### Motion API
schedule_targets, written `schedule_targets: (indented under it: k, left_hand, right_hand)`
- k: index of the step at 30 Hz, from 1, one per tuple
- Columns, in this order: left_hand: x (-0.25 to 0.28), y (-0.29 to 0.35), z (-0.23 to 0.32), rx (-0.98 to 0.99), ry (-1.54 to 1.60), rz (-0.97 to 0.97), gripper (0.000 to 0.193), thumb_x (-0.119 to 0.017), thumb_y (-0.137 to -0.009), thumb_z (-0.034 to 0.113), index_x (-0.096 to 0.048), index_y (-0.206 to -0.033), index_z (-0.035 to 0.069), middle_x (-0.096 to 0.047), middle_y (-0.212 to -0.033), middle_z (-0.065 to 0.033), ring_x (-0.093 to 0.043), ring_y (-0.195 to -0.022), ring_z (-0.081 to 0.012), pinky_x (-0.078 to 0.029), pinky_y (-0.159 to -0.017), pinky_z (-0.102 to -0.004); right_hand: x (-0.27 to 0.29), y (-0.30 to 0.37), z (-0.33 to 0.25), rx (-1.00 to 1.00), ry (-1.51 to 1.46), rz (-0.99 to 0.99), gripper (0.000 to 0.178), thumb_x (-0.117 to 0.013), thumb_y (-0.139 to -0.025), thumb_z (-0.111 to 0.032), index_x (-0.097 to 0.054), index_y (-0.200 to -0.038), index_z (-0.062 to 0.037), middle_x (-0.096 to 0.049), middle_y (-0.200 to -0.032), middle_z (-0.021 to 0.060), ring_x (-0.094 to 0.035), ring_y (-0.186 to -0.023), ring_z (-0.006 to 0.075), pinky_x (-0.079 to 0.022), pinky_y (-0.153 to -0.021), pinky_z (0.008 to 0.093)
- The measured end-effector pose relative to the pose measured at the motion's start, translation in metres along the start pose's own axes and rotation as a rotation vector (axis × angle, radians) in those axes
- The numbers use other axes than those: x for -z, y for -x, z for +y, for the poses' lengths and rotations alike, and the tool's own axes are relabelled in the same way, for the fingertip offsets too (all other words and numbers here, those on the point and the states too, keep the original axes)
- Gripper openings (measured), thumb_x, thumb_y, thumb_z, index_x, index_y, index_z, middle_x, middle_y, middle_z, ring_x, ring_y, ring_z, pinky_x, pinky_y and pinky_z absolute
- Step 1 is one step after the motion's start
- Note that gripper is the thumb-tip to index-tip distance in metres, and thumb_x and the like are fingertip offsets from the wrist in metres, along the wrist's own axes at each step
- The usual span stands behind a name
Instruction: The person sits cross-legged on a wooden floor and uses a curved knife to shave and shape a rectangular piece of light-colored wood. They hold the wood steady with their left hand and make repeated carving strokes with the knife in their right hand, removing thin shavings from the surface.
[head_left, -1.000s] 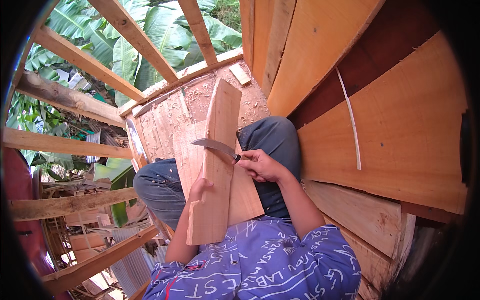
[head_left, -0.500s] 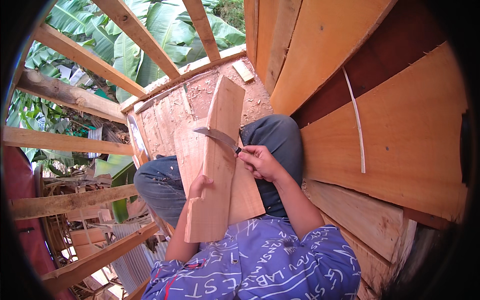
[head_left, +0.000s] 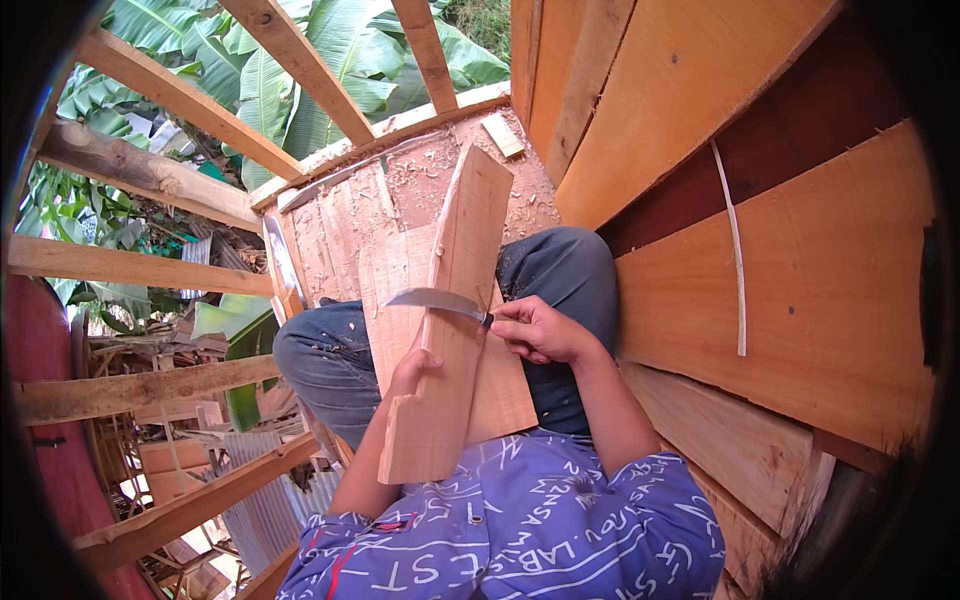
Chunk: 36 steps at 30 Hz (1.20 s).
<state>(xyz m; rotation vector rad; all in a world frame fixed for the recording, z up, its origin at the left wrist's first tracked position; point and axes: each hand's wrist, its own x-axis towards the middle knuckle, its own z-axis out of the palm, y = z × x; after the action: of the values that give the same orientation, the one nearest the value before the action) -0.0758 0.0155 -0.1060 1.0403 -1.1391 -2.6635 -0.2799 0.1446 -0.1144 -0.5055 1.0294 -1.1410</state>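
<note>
A pale wooden plank (head_left: pixel 462 235) stands on edge, tilted, over my lap, its lower end near my shirt. My left hand (head_left: pixel 413 372) grips its left edge, the thumb showing on the face and the other fingers hidden behind. In my right hand (head_left: pixel 540 330) is a knife (head_left: pixel 437 299) with a curved blade and dark handle, fingers closed round the handle. The blade lies across the plank above my left hand, its tip reaching past the left edge. Under the plank, a second flat board (head_left: pixel 505 395) rests across my legs.
Wood shavings and a small wood block (head_left: pixel 502 135) lie on the wooden floor (head_left: pixel 420 180) ahead. Slatted rails (head_left: pixel 150 262) border the left side, with banana leaves beyond. Large boards (head_left: pixel 780 270) line the right, and a thin wood strip (head_left: pixel 735 250) hangs there.
The knife has moved down along the plank's left edge, closer to my left hand, with my right hand following. A small curl of wood shows on the edge above the blade.
</note>
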Motion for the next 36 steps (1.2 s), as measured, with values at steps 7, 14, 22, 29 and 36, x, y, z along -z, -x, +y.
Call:
schedule_targets:
  k: [7, 14, 22, 29, 36]
  left_hand:
    - [-0.002, -0.005, -0.001, -0.022, 0.037, -0.061, 0.101, -0.052, -0.060, 0.018, -0.015, -0.154, 0.006, -0.040, -0.145, -0.0220, -0.045, -0.131, -0.0333, -0.039, -0.107, -0.0404]
    - [-0.004, -0.003, 0.002, -0.011, 0.038, -0.051, 0.101, -0.051, -0.061, 0.017, -0.014, -0.154, 0.006, -0.039, -0.145, -0.0226, -0.045, -0.130, -0.0335, -0.038, -0.108, -0.0406]
    - [-0.004, -0.004, -0.004, -0.039, -0.029, -0.030, 0.099, -0.052, -0.060, 0.021, -0.019, -0.152, 0.007, -0.043, -0.141, -0.0224, -0.047, -0.127, -0.0339, -0.038, -0.107, -0.0405]
    - [-0.017, 0.006, 0.008, 0.000, 0.044, -0.038, 0.097, -0.053, -0.060, 0.022, -0.021, -0.151, 0.006, -0.046, -0.136, -0.0224, -0.046, -0.127, -0.0337, -0.038, -0.107, -0.0414]
    - [-0.014, 0.001, 0.006, -0.061, -0.022, -0.043, 0.101, -0.052, -0.060, 0.022, -0.017, -0.153, 0.007, -0.040, -0.143, -0.0211, -0.043, -0.131, -0.0328, -0.036, -0.109, -0.0399]
  right_hand:
    - [0.006, 0.000, 0.001, 0.026, -0.054, 0.054, 0.023, -0.056, -0.099, -0.023, -0.065, -0.103, -0.0025, -0.047, -0.057, -0.0027, -0.035, -0.037, 0.0024, -0.029, -0.034, 0.0177]
    - [0.005, -0.006, 0.009, 0.066, -0.137, 0.130, 0.025, -0.056, -0.099, -0.025, -0.066, -0.106, -0.0030, -0.047, -0.057, -0.0029, -0.036, -0.037, 0.0017, -0.028, -0.034, 0.0181]
    - [0.007, -0.008, 0.009, 0.104, -0.348, 0.277, 0.024, -0.055, -0.099, -0.024, -0.065, -0.102, -0.0028, -0.047, -0.056, -0.0026, -0.036, -0.037, 0.0021, -0.028, -0.034, 0.0189]
    - [0.003, -0.004, 0.015, 0.052, -0.021, 0.048, 0.025, -0.054, -0.100, -0.025, -0.063, -0.097, -0.0019, -0.048, -0.058, -0.0026, -0.040, -0.039, 0.0039, -0.032, -0.037, 0.0199]
    - [-0.007, -0.005, 0.027, 0.268, 0.414, 0.359, 0.037, -0.059, -0.095, -0.034, -0.063, -0.083, 0.0011, -0.053, -0.057, 0.0088, -0.055, -0.050, 0.0175, -0.043, -0.049, 0.0333]
